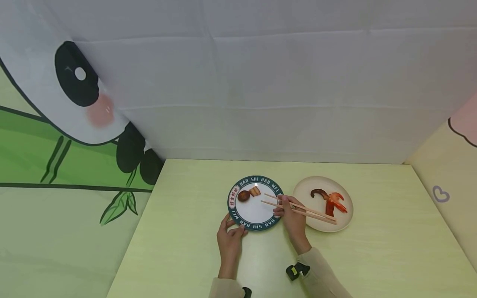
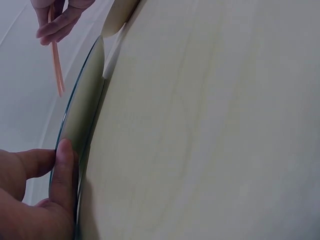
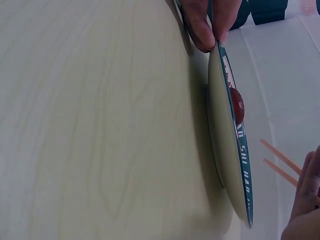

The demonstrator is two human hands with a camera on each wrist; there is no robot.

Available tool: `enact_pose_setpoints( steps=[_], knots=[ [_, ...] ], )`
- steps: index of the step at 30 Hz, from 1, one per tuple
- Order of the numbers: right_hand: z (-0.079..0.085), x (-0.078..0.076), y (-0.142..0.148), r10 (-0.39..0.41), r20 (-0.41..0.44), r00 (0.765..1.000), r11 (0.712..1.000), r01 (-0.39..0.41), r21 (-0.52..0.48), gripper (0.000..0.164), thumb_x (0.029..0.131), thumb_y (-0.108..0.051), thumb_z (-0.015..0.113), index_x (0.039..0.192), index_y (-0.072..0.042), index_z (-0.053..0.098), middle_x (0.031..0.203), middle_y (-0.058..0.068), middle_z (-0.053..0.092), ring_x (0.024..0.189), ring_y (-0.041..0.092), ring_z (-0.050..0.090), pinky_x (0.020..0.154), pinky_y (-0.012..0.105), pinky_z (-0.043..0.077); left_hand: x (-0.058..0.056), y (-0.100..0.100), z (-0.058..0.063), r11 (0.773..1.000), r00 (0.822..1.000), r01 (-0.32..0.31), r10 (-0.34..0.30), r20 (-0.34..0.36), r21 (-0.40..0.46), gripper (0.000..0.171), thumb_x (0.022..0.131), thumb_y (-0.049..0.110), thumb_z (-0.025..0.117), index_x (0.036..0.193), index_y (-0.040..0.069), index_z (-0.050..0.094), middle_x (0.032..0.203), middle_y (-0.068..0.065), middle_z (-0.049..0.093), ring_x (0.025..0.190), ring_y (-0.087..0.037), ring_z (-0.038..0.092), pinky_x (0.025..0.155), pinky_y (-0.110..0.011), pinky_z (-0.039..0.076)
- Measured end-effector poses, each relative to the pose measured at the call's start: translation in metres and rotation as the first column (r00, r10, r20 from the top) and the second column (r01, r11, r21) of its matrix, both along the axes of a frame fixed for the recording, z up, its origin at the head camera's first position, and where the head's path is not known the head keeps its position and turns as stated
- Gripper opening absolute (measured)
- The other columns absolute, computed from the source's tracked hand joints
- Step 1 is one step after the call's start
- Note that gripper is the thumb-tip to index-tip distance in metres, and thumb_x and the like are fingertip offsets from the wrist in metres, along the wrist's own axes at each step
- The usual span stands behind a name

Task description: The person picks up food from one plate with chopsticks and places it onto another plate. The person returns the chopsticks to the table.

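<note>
In the head view, my left hand (image 1: pixel 229 244) grips the near-left rim of a white plate (image 1: pixel 257 211) with a green lettered border; the left wrist view shows thumb and finger (image 2: pixel 64 172) on that rim. On this plate sit a brown round mushroom cap (image 1: pixel 244 195) and a small tan striped piece of food (image 1: pixel 254 191). My right hand (image 1: pixel 294 221) holds a pair of wooden chopsticks (image 1: pixel 314 212). Their tips stand apart over the right half of the plate, with nothing between them.
A cream plate (image 1: pixel 313 223) on the right holds a dark curled tentacle (image 1: pixel 319 192), a shrimp-like orange piece (image 1: pixel 337 198) and a reddish piece (image 1: pixel 329 209). Both plates stand on a pale wooden table (image 1: pixel 391 231). A grey-white wall (image 1: pixel 261 82) rises behind the table's far edge.
</note>
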State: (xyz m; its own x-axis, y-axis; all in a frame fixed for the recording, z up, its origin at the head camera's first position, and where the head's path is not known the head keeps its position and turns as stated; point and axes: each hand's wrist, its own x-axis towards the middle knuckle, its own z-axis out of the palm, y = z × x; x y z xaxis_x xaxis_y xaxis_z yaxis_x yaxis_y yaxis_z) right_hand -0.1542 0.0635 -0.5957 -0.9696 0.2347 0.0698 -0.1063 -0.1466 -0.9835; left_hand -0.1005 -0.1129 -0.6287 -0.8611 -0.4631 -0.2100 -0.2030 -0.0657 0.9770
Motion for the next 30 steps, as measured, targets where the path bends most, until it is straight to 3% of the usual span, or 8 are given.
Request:
enact_pose_setpoints(
  steps=[13, 30],
  knots=[
    [0.0, -0.004, -0.008, 0.004, 0.0, 1.0, 1.0, -0.004, -0.015, 0.031, 0.11, -0.005, 0.053, 0.117, 0.023, 0.064, 0.096, 0.037, 0.064, 0.061, 0.006, 0.071, 0.059, 0.023, 0.069, -0.001, 0.0, 0.001, 1.0, 1.0, 0.001, -0.001, -0.001, -0.015, 0.069, 0.091, -0.015, 0.069, 0.155, -0.002, 0.046, 0.119, -0.021, 0.06, 0.079, -0.016, 0.07, 0.071, -0.029, 0.071],
    [-0.003, -0.011, -0.019, 0.022, 0.033, 0.999, 1.0, -0.023, 0.019, 0.029, 0.111, -0.01, 0.054, 0.118, 0.014, 0.069, 0.109, 0.04, 0.061, 0.063, 0.006, 0.07, 0.062, 0.022, 0.069, -0.002, 0.0, -0.002, 1.0, 1.0, 0.002, -0.002, -0.003, -0.001, 0.068, 0.092, -0.014, 0.069, 0.155, -0.002, 0.047, 0.119, -0.021, 0.06, 0.08, -0.016, 0.07, 0.072, -0.028, 0.071]
  ],
)
